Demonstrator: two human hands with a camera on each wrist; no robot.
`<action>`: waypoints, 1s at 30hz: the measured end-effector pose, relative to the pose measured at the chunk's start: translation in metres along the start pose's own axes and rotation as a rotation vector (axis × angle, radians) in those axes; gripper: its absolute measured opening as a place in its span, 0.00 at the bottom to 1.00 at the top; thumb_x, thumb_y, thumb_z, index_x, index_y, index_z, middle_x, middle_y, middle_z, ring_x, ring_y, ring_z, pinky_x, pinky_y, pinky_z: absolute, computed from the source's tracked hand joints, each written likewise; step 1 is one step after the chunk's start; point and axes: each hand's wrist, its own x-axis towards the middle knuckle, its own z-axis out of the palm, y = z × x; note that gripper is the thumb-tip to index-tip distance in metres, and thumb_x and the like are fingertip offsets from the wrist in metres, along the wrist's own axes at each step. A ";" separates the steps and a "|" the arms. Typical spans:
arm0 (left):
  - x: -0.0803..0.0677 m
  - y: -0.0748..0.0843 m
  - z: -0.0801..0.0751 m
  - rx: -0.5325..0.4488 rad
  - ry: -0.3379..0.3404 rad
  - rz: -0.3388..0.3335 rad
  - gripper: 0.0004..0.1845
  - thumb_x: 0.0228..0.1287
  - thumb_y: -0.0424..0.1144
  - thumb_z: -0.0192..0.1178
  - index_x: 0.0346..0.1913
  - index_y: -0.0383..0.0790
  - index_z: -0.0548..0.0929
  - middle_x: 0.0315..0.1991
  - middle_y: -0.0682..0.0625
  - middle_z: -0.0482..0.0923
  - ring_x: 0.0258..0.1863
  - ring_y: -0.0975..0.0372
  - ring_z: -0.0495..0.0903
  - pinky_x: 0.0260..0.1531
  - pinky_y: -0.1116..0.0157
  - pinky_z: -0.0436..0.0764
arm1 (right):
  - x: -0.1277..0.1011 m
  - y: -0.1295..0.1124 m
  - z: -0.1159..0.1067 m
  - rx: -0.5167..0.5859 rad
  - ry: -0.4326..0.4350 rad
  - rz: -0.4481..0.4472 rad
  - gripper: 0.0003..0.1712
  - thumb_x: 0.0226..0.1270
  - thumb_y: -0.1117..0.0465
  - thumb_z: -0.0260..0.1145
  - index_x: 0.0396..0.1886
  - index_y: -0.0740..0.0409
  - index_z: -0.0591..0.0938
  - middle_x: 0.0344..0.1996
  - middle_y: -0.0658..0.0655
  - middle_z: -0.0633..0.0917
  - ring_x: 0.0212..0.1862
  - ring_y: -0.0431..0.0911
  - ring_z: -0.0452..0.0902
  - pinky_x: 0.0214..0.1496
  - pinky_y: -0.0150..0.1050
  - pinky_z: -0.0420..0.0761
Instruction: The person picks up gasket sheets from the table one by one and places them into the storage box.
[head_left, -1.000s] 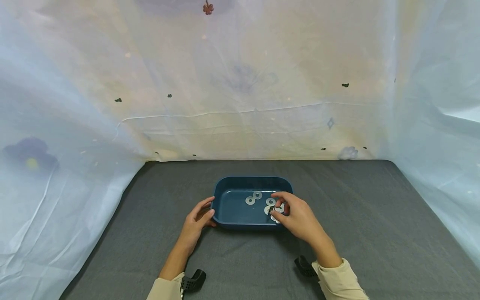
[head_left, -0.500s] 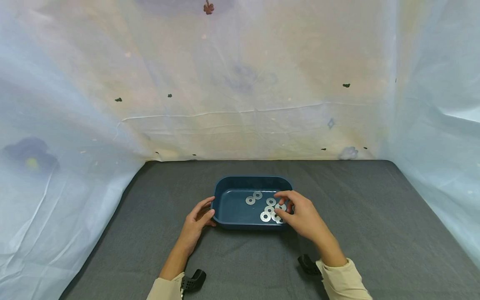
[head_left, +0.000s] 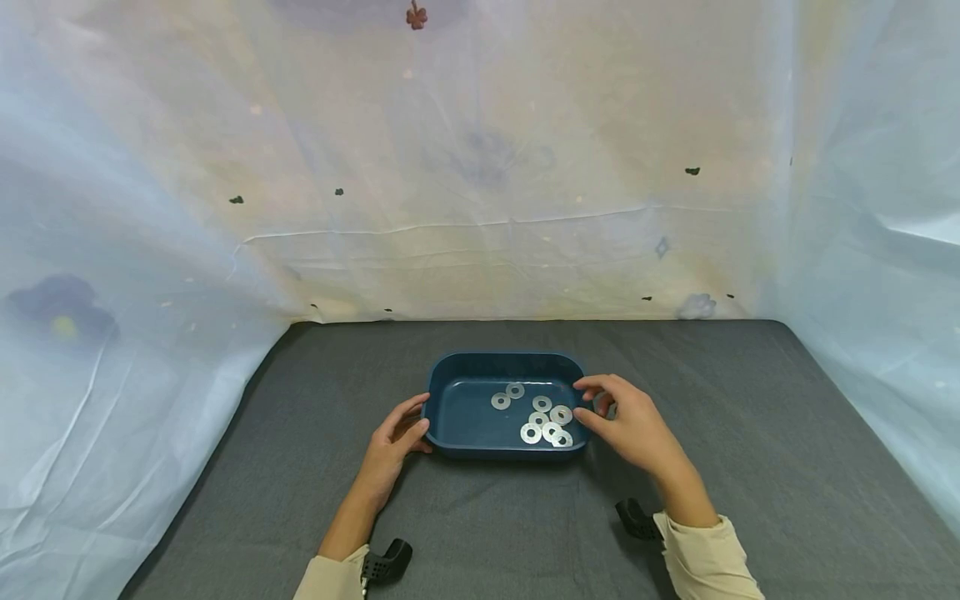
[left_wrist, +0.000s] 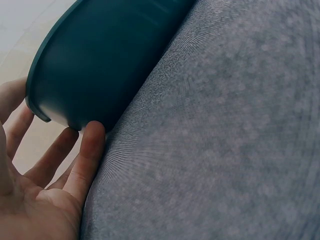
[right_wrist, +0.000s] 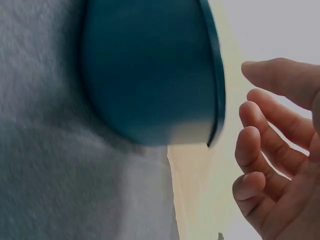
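A dark blue rectangular tray point(head_left: 468, 417) with rounded corners sits in the head view. In it lie several flat metal washers: one washer point(head_left: 500, 402) and a neighbouring washer point(head_left: 514, 390) towards the middle, the others, such as a washer point(head_left: 531, 433), grouped at the right end, some overlapping. My left hand point(head_left: 397, 437) rests its extended fingertips against the tray's left end; the left wrist view shows them on the outer wall and rim. Over the tray's right end hovers my right hand point(head_left: 630, 421), fingers loosely bent and holding nothing; the right wrist view shows it apart from the rim.
Grey cloth point(head_left: 750, 417) covers the table. A pale patterned curtain point(head_left: 480, 167) hangs behind it and on both sides. Black strap mounts point(head_left: 387, 562) stick out at both wrists.
My right hand has drawn away from the washers to the right and slightly up, leaving a washer at the group's front left and uncovering others. Left hand and tray stay put.
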 end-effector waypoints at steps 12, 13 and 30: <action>0.001 -0.001 0.001 0.009 0.004 0.001 0.25 0.72 0.44 0.59 0.69 0.49 0.72 0.65 0.42 0.71 0.45 0.61 0.80 0.41 0.63 0.85 | -0.003 0.018 -0.013 -0.043 -0.037 0.034 0.22 0.66 0.55 0.70 0.58 0.53 0.81 0.47 0.56 0.83 0.37 0.42 0.73 0.36 0.37 0.71; 0.001 0.000 0.001 0.010 0.002 0.003 0.25 0.72 0.44 0.59 0.70 0.48 0.72 0.65 0.41 0.71 0.45 0.62 0.80 0.41 0.64 0.85 | -0.004 0.019 -0.014 -0.051 -0.039 0.036 0.22 0.67 0.54 0.70 0.58 0.53 0.81 0.47 0.55 0.83 0.37 0.42 0.73 0.37 0.37 0.71; -0.007 0.002 0.002 0.050 -0.032 0.009 0.25 0.74 0.43 0.57 0.71 0.50 0.71 0.68 0.42 0.68 0.44 0.64 0.80 0.43 0.64 0.84 | -0.010 0.029 -0.022 -0.123 -0.040 0.057 0.24 0.67 0.52 0.69 0.60 0.55 0.80 0.55 0.60 0.80 0.53 0.56 0.77 0.51 0.57 0.78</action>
